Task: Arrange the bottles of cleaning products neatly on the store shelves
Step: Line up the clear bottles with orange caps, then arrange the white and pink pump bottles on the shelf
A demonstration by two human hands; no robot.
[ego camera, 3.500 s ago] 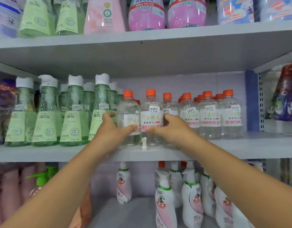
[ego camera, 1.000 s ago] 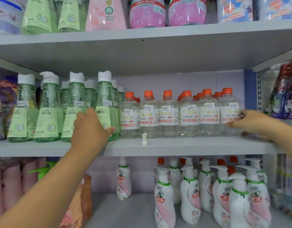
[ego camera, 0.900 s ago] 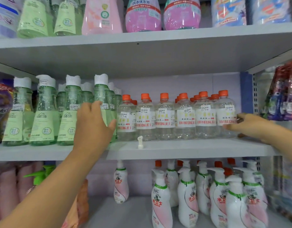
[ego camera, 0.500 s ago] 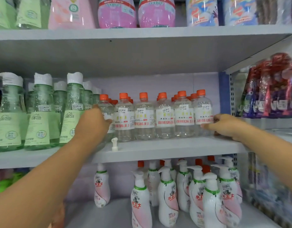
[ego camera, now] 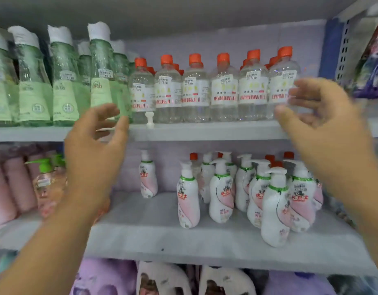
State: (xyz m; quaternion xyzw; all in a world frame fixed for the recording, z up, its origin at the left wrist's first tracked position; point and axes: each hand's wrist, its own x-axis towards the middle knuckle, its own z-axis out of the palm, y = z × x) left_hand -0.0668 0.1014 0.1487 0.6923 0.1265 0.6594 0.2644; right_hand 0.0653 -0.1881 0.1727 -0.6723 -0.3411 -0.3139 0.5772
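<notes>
Clear bottles with orange caps (ego camera: 196, 90) stand in a tight row on the middle shelf (ego camera: 205, 129), with green bottles with white caps (ego camera: 62, 86) to their left. White and pink pump bottles (ego camera: 224, 188) stand loosely grouped on the shelf below (ego camera: 184, 237), one (ego camera: 148, 177) apart at the back. My left hand (ego camera: 94, 145) hovers in front of the shelf edge, fingers spread and holding nothing. My right hand (ego camera: 318, 118) is raised in front of the rightmost clear bottle, fingers relaxed and empty; it is blurred.
A small white peg (ego camera: 150, 119) stands at the middle shelf's front edge. Pink packs and a green-pump bottle (ego camera: 46, 182) sit at lower left. Purple and white jugs (ego camera: 162, 279) fill the bottom shelf. Hanging packets (ego camera: 371, 67) lie beyond the blue upright (ego camera: 330, 47).
Both hands have come off the bottles on the middle shelf and pulled back toward me. The view has tilted down, so the lower shelves show.
</notes>
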